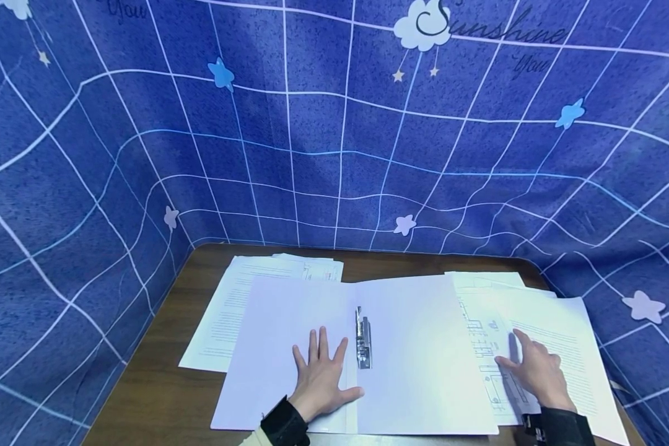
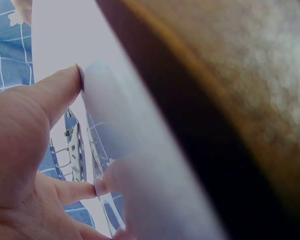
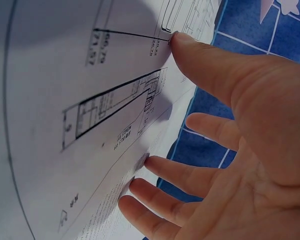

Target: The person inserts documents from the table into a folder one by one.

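Note:
An open white binder (image 1: 418, 384) lies flat on the table, its metal clip (image 1: 364, 339) beside the spine fold. With fingers spread, my left hand (image 1: 320, 381) rests on the binder's left cover, the thumb reaching over the fold; the left wrist view shows its thumb and fingertips touching the glossy surface. My right hand (image 1: 537, 370) is over the loose papers to the right of the binder. In the right wrist view its fingertips (image 3: 155, 162) touch or nearly touch a sheet with line drawings (image 3: 110, 107); no sheet is pinched.
Printed text sheets (image 1: 223, 310) lie partly under the binder's left cover. More paper (image 1: 580, 353) spreads to the right edge of the brown wooden table (image 1: 139, 384). A blue gridded cloth (image 1: 312, 136) hangs behind and at both sides.

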The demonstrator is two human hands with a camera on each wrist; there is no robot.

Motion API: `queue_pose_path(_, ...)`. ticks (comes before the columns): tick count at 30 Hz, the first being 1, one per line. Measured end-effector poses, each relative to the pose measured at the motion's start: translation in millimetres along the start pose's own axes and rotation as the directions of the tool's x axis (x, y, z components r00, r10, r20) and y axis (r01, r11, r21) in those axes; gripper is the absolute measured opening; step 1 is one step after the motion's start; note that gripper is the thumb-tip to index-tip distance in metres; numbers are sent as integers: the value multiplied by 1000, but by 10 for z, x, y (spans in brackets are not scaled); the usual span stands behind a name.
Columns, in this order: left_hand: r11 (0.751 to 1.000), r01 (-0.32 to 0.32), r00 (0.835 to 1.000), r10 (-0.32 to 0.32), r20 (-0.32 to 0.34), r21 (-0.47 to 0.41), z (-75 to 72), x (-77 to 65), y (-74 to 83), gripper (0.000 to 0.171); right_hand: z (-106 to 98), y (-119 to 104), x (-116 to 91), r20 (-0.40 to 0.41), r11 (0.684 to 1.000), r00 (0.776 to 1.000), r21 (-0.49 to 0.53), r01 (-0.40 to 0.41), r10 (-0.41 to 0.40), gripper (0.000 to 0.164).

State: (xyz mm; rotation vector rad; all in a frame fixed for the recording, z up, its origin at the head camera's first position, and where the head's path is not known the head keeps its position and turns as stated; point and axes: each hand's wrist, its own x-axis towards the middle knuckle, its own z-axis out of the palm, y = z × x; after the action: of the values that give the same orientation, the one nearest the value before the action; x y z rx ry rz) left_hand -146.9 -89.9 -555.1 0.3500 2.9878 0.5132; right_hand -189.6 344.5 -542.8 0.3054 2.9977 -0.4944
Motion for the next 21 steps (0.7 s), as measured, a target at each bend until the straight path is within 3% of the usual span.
queue_pose_path(21,1000,5,1000,-5,11,-3,13,14,-2,104,-14,-74,10,32,998,998,44,-53,52,79)
